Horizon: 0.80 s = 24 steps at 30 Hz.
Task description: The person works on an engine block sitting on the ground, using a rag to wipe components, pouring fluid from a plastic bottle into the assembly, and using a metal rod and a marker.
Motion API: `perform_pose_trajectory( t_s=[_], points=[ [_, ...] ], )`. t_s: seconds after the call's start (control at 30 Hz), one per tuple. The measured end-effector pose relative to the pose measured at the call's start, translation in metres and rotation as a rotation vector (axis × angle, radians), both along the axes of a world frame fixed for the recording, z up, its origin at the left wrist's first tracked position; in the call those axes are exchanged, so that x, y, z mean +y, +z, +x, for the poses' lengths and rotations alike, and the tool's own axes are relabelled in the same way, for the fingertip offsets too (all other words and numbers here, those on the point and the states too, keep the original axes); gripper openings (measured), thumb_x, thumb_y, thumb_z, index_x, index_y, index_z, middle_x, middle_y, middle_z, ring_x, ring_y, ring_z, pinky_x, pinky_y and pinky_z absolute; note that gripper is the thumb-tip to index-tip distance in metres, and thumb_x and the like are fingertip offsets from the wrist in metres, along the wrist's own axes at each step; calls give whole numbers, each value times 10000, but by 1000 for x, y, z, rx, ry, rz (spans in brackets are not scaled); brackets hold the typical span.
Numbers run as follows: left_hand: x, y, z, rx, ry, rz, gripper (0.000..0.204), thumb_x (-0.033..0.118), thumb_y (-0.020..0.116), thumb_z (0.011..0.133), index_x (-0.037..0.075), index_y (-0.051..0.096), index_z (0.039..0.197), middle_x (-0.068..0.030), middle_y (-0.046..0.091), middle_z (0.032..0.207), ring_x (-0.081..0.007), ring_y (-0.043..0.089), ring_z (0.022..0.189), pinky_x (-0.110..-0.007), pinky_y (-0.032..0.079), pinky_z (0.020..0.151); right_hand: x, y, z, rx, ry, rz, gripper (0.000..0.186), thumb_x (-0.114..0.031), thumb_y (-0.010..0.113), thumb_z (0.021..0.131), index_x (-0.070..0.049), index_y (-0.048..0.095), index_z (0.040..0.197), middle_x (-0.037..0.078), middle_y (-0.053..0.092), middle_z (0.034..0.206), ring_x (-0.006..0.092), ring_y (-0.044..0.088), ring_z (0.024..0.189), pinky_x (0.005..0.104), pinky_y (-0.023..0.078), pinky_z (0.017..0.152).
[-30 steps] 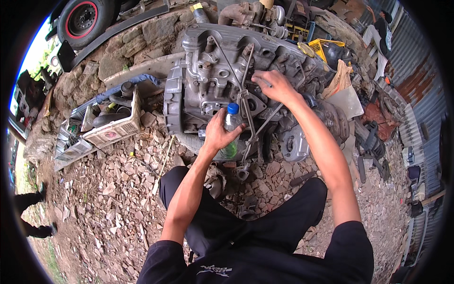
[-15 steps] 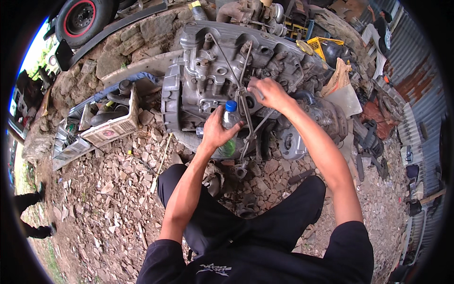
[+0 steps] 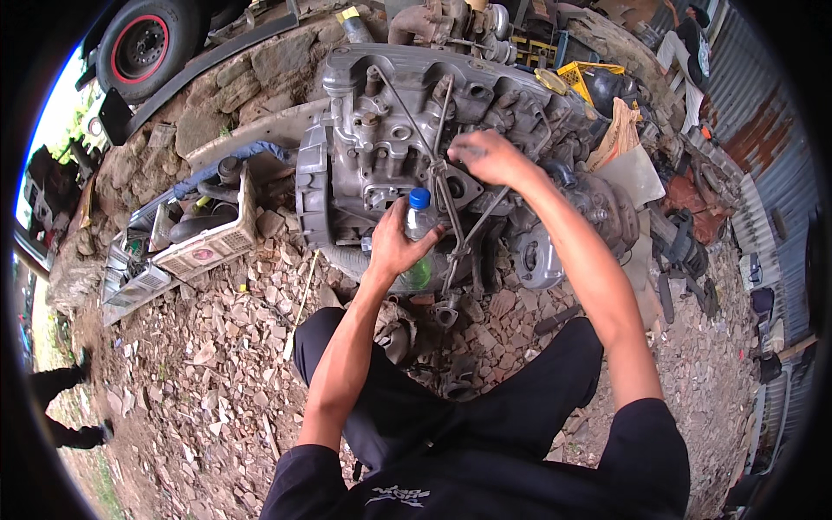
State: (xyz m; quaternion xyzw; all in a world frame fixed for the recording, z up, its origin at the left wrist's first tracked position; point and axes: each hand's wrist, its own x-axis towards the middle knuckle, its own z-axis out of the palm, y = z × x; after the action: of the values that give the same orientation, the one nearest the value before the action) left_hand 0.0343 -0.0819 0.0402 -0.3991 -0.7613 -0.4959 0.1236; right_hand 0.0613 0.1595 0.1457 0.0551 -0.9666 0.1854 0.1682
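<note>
A clear plastic bottle (image 3: 420,224) with a blue cap and a green lower part stands upright against the front of a grey engine (image 3: 399,130). My left hand (image 3: 403,243) is wrapped around its middle. Above and to the right, my right hand (image 3: 490,159) is curled in front of the engine, fingers drawn together and blurred by motion; whatever is in them cannot be made out. Thin metal rods (image 3: 444,178), bound together at a knot, cross the engine's face just left of that hand.
At left, a white plastic crate (image 3: 208,234) holds dark parts. A yellow crate (image 3: 582,74) sits behind the engine at right. Broken stones (image 3: 217,347) cover the ground. A wheel (image 3: 143,48) shows at upper left; another person's legs (image 3: 74,381) are at the left edge.
My right hand has risen slightly and shifted a little left over the engine. My left hand keeps its hold on the bottle. The view has shifted slightly.
</note>
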Motion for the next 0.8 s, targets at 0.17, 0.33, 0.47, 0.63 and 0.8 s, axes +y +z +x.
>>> perform_pose_trajectory(
  t_s=[0.17,0.33,0.47,0.63,0.8],
  points=[
    [5,2,-3,-96,-53,-86,844,450,804,714,-110,505,1269,-281,626,1158,-396,626,1083,-435,487,923,18,-33,4,454,175,265,215,-152,699,872,-98,622,1065,92,703,1003,351,650,839,455,541,734],
    [3,-5,-4,-28,-15,-96,840,455,799,729,-110,500,1274,-283,624,1156,-401,622,1082,-441,485,923,14,-31,-1,338,57,232,160,-234,671,896,-145,684,1028,101,704,954,333,663,872,451,556,779],
    [0,1,-1,-81,-44,-115,868,466,795,735,-117,481,1298,-291,618,1165,-408,615,1094,-441,481,933,15,-17,0,303,41,118,192,-256,664,906,-128,675,1049,103,688,920,324,661,870,436,556,791],
    [3,-8,-6,-83,-38,-128,885,471,794,734,-120,473,1309,-296,613,1180,-410,610,1105,-440,480,940,23,-20,0,232,90,132,227,-288,649,927,-125,669,1084,127,695,936,334,660,849,447,562,776],
    [7,-11,-4,-39,-22,-124,872,467,796,732,-116,482,1299,-291,616,1175,-408,614,1096,-440,484,932,29,-23,0,329,194,148,187,-269,649,919,-169,681,1073,105,701,961,327,658,839,444,570,737]
  ],
)
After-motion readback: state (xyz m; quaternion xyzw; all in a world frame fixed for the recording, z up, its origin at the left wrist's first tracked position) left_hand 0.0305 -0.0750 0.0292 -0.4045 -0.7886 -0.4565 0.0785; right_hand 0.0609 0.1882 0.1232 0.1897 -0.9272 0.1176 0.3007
